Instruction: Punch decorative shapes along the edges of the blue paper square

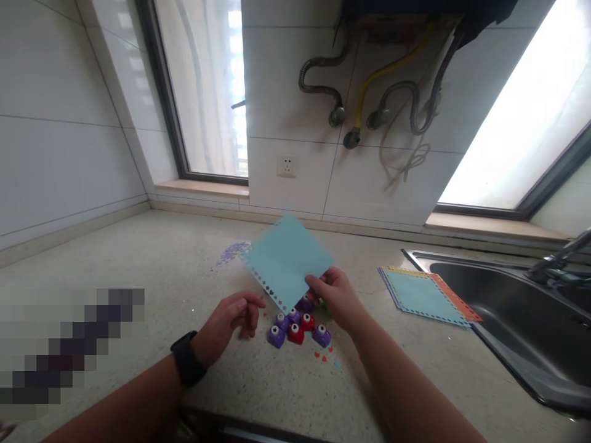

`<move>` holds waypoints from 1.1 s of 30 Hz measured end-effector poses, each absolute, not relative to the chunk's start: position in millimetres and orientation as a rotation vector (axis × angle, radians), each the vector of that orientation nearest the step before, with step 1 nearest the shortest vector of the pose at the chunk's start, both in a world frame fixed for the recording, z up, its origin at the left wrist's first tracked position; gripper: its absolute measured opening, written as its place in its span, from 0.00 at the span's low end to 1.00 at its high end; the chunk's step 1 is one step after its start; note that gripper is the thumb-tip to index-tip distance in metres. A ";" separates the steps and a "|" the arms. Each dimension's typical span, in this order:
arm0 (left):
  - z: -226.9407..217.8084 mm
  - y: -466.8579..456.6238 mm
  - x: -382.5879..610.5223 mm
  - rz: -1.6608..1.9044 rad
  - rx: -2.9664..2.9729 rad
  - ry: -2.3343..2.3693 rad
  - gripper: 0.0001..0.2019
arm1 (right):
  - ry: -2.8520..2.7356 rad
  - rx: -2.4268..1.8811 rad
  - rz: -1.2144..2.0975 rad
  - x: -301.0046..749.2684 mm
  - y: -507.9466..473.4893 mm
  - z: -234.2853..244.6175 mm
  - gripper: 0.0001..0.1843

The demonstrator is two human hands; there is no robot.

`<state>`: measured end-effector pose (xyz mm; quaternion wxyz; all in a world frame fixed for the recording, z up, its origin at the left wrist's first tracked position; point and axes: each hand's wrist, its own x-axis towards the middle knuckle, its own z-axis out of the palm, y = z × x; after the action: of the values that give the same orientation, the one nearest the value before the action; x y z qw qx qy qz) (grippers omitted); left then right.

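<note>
My right hand (339, 295) pinches a light blue sheet of paper (290, 255) at its right corner, thumb on top. The sheet is tilted above the counter, with small shapes punched along its lower left edge. My left hand (237, 314), with a black watch on the wrist, hovers left of the sheet, fingers loosely bent and nothing visible in them. Below the sheet stand several small craft punches, among them a purple punch (277, 336) and a red punch (296, 333). The sheet and my right hand partly cover the punches behind.
Punched sheets (427, 298) in blue, orange, yellow and purple lie stacked at the right, overlapping the rim of a steel sink (498, 351). Purple and yellow paper bits (233, 251) are heaped at the back left. Red bits (324, 359) lie near the front. A tiled wall stands behind.
</note>
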<state>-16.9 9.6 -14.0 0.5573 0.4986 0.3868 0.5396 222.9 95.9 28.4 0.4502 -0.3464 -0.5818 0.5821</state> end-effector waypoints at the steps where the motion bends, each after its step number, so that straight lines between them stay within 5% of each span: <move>1: -13.9 9.5 -15.4 1.271 1.204 0.933 0.17 | -1.433 -0.850 1.424 221.2 95.4 26.9 0.18; 21: -25.4 23.4 -12.8 1.127 1.254 1.119 0.23 | -1.673 -0.896 1.487 205.4 83.9 11.0 0.17; 33: -24.7 20.0 -16.1 0.999 1.362 1.056 0.18 | -1.706 -0.937 1.462 205.5 83.3 15.6 0.16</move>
<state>-16.1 20.0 -24.7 0.5436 0.5740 0.4448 0.4210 205.5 83.3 15.6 0.3465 -0.3610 -0.6574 0.5634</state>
